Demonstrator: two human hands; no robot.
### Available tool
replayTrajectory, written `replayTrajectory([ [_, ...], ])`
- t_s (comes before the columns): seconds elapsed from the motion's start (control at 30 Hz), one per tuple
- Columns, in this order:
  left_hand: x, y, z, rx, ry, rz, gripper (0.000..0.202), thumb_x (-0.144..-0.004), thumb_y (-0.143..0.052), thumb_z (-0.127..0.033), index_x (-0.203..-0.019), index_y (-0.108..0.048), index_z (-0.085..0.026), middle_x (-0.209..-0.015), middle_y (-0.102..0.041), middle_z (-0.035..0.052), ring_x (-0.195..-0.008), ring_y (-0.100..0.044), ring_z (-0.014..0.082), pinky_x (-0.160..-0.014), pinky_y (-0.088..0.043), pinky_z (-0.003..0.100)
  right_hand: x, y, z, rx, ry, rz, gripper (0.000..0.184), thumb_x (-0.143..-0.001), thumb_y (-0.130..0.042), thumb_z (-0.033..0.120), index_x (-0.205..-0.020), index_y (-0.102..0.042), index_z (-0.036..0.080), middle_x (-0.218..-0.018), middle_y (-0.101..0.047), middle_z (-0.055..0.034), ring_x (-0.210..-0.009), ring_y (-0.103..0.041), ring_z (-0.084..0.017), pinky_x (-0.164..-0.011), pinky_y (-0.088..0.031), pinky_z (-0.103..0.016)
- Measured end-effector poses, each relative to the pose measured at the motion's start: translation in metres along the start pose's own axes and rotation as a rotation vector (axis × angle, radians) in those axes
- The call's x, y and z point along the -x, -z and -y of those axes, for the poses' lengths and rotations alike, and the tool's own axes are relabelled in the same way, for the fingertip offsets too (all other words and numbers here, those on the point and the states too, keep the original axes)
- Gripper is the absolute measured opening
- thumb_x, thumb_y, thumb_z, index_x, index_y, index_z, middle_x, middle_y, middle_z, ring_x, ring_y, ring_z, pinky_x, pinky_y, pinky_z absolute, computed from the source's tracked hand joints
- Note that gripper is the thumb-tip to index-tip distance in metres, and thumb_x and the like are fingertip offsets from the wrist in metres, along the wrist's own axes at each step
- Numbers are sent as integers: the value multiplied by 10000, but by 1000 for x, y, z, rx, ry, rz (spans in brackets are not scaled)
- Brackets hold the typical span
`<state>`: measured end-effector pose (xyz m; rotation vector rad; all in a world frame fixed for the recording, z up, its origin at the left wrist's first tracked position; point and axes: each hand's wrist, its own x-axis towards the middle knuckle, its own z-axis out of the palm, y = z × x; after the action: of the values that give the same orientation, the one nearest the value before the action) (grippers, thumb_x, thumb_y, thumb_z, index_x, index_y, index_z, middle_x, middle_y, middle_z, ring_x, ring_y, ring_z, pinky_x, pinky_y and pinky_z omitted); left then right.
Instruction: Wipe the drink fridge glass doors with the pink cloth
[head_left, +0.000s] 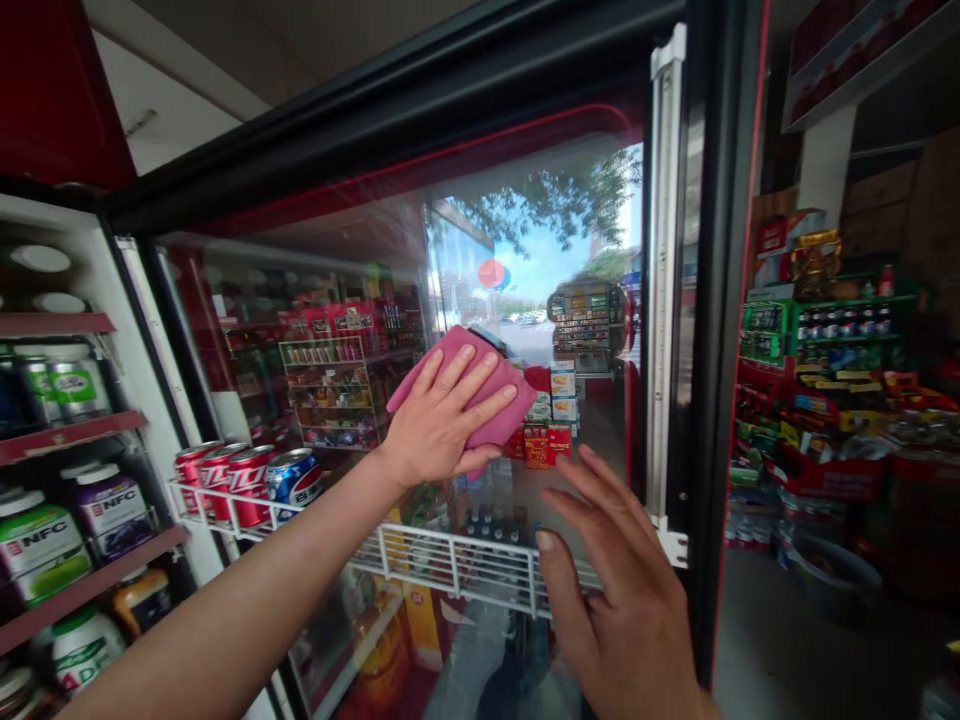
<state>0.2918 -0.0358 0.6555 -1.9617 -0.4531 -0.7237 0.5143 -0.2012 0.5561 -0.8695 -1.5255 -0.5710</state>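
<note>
My left hand (442,425) presses a folded pink cloth (499,395) against the glass (360,270) of an open fridge door, its fingers spread over the cloth. Lower and to the right, my right hand (611,570) is open and holds nothing, fingers apart and slightly bent. It hovers before the right end of the white wire door rack (457,565). At the left end of that rack stand several red cans (251,482) and a blue Pepsi can (292,482). Part of the rack is hidden behind my left forearm and right hand.
Fridge shelves with juice bottles (41,545) are on the left. A white vertical strip (666,280) runs down the door's right side inside the black frame (705,350). Beyond it are shop goods (847,400) and a bucket (836,580). The glass mirrors shelves and trees.
</note>
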Motion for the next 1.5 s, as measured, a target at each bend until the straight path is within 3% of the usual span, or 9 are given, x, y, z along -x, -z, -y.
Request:
replayTrajectory([
  [0.1,17,-8,11,3,101,-87,876,-1014,-562,-719,-1764,-322,-336,-1862,-285,110,-1757,-177,379,-1419,-114,630,-4,-10,9,-20,26,-4,294,-1050,-629,191,-1329,-709,237,-1495,-735,-113,-1498,-634,-345,-1147,-621,-601],
  [0.27,23,-20,13,27,658,-287,873,-1087,-444,-638,-1802,-173,-216,-1891,-121,188,-1768,-86,398,-1404,-118,668,-6,-22,12,-4,36,-17,250,-1067,-631,230,-1296,-728,206,-1475,-745,-122,-1475,-651,-331,-1141,-613,-580],
  [0.33,24,-20,15,37,724,-297,892,-1090,-437,-634,-1807,-121,-206,-1897,-53,191,-1769,-43,412,-1400,-101,685,-6,-28,13,-4,29,-3,246,-1073,-633,237,-1296,-729,197,-1478,-741,-126,-1487,-639,-321,-1162,-594,-571],
  [0.53,46,-7,38,18,135,-103,981,-1013,-548,-743,-1804,-140,-328,-1901,-77,127,-1764,-68,425,-1406,-86,683,-14,-52,23,-53,68,40,265,-1063,-642,210,-1313,-726,186,-1492,-730,-126,-1526,-602,-307,-1197,-568,-538],
  [0.63,60,-5,53,23,34,-56,948,-1007,-542,-767,-1792,-197,-362,-1891,-184,110,-1764,-117,402,-1412,-90,658,-19,-64,32,-86,79,43,264,-1056,-657,205,-1309,-728,182,-1502,-725,-122,-1535,-595,-299,-1223,-553,-514],
  [0.93,71,-13,81,76,957,-317,906,-1094,-344,-689,-1797,-160,-148,-1885,-93,241,-1764,-60,439,-1392,-102,708,-19,-87,64,-83,55,36,247,-1072,-644,229,-1301,-730,199,-1479,-740,-111,-1511,-615,-294,-1194,-568,-514],
  [1.17,98,-6,104,29,151,-12,982,-1007,-537,-772,-1800,-157,-335,-1902,-50,146,-1763,-40,441,-1388,-104,723,-33,-125,64,-129,99,46,237,-1060,-653,220,-1280,-737,197,-1467,-749,-110,-1496,-630,-297,-1178,-582,-502],
  [1.27,111,-3,127,36,48,41,937,-1002,-526,-791,-1784,-231,-367,-1893,-172,123,-1764,-95,417,-1397,-109,700,-34,-140,70,-141,116,47,236,-1061,-645,219,-1276,-738,197,-1465,-748,-113,-1486,-635,-303,-1169,-581,-513],
  [1.5,127,-8,143,79,755,-263,882,-1090,-425,-665,-1807,-128,-246,-1902,-82,171,-1773,-19,393,-1402,-94,694,-20,-141,105,-94,106,64,232,-1073,-644,245,-1283,-733,204,-1472,-746,-113,-1490,-633,-301,-1155,-592,-521],
])
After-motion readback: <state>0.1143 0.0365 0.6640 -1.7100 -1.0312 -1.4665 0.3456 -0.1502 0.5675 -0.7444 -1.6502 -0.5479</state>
